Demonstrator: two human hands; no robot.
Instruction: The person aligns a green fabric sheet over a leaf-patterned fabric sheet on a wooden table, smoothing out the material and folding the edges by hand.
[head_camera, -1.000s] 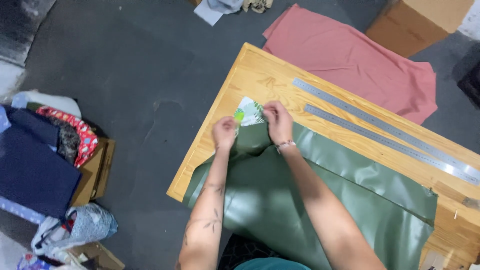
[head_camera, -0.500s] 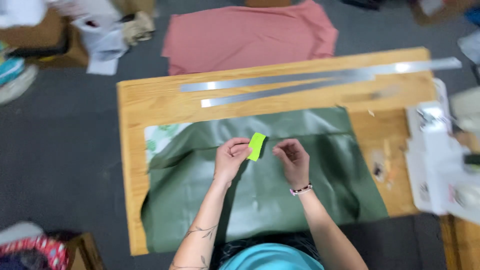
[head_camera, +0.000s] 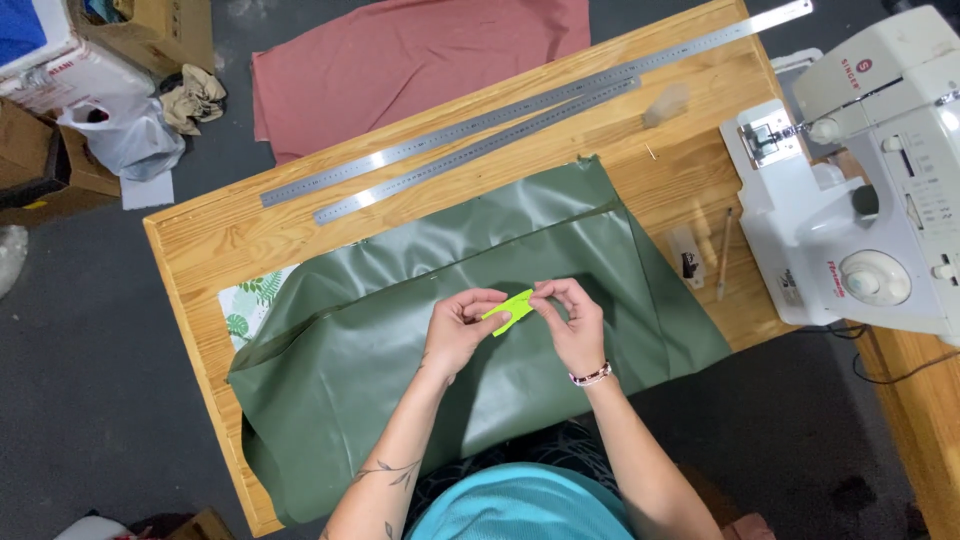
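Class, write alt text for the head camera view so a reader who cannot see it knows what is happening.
Seen from above, a person's left hand and right hand pinch a small bright green piece over a shiny dark green sheet spread on a wooden table. Two long metal rulers lie beyond the sheet, and a white sewing machine stands at the right.

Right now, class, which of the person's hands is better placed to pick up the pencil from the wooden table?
Probably the right hand. The pencil lies on the table to the right of the green fabric, on that hand's side. The left hand is farther off, and both pinch the lime-green piece.
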